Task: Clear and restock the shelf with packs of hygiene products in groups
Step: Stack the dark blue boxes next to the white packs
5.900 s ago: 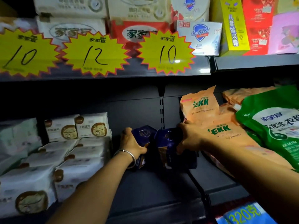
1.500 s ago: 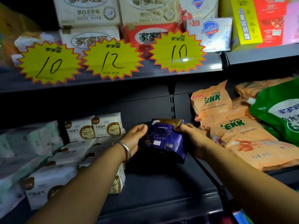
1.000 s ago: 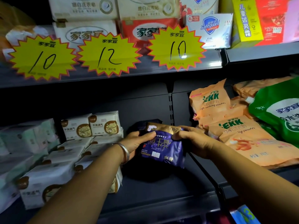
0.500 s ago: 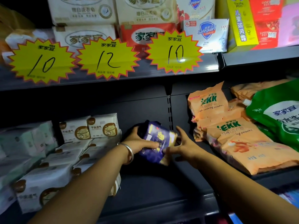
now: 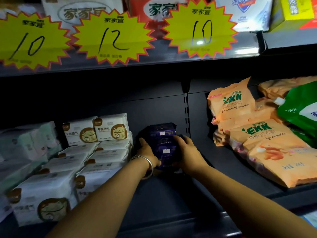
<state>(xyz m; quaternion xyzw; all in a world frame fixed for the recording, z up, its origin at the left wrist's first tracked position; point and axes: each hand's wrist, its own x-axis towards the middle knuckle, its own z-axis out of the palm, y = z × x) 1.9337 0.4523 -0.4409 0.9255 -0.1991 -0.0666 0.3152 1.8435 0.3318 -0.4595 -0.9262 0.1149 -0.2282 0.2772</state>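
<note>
Dark purple packs point(image 5: 163, 143) stand in a short row on the dark shelf point(image 5: 171, 203), running from the back panel toward me. My left hand point(image 5: 148, 152), with a metal bangle on its wrist, grips the left side of the nearest purple pack. On the pack's right side my right hand point(image 5: 187, 154) grips it, fingers curled over the top edge. White packs with a brown cat logo point(image 5: 96, 131) are stacked just left of the purple row. The shelf interior is dim, so the purple packs' fronts are hard to read.
Orange washing-powder bags point(image 5: 267, 143) and a green bag point(image 5: 301, 109) lie on the right half of the shelf. Pale green packs point(image 5: 30, 143) sit at far left. Yellow star price tags point(image 5: 113, 38) hang from the upper shelf edge, with soap boxes above.
The purple pack that both hands held tilted in front has been set down against the other purple packs further back. The camera has moved closer to the shelf.
</note>
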